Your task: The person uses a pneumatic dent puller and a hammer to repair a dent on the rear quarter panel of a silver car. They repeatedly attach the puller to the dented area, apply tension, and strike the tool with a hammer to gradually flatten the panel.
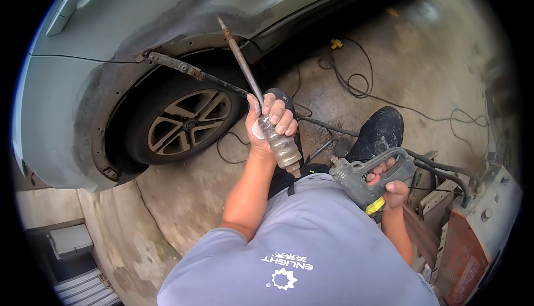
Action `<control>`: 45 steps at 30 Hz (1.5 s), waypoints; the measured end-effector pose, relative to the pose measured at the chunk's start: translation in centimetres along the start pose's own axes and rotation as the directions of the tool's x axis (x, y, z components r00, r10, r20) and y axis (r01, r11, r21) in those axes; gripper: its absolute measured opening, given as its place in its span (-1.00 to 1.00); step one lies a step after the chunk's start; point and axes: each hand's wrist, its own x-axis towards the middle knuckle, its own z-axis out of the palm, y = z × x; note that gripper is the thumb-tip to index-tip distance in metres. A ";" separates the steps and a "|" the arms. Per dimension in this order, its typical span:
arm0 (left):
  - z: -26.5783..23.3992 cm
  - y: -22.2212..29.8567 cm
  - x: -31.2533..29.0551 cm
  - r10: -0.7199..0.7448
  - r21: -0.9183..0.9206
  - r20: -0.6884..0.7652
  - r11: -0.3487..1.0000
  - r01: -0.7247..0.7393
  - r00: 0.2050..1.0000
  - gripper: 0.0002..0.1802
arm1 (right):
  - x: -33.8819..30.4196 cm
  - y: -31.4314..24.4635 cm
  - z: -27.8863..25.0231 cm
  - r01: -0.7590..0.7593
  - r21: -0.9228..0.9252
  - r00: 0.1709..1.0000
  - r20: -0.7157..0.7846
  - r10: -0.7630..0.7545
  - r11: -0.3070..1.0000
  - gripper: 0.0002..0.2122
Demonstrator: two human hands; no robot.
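My left hand [271, 123] is wrapped round the ribbed, worn metal grip of a slide hammer [243, 64]. Its long shaft slants up and left, and the thin tip overlaps the scuffed grey car panel [183, 20] above the wheel arch; whether it touches cannot be told. At the right, in front of my body, my right hand [387, 183] grips a grey power tool [361, 181] with a loop handle, a red trigger and a yellow band. A flat metal bar [177, 64] is fixed at the arch edge, its lower end passing behind my left hand.
The car wheel [189, 121] sits inside the arch to the left. A red and grey machine [473, 234] with thick black cables [442, 170] stands at the lower right. A thin cord with a yellow plug [336, 44] trails over the stained concrete. My dark shoe [380, 131] is near the tool.
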 end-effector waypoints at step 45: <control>2.8 -1.8 1.4 0.191 0.517 -0.498 0.849 0.113 0.846 -0.46 | 0.0 0.2 -0.3 -0.077 0.013 0.993 0.090 0.076 0.997 -0.51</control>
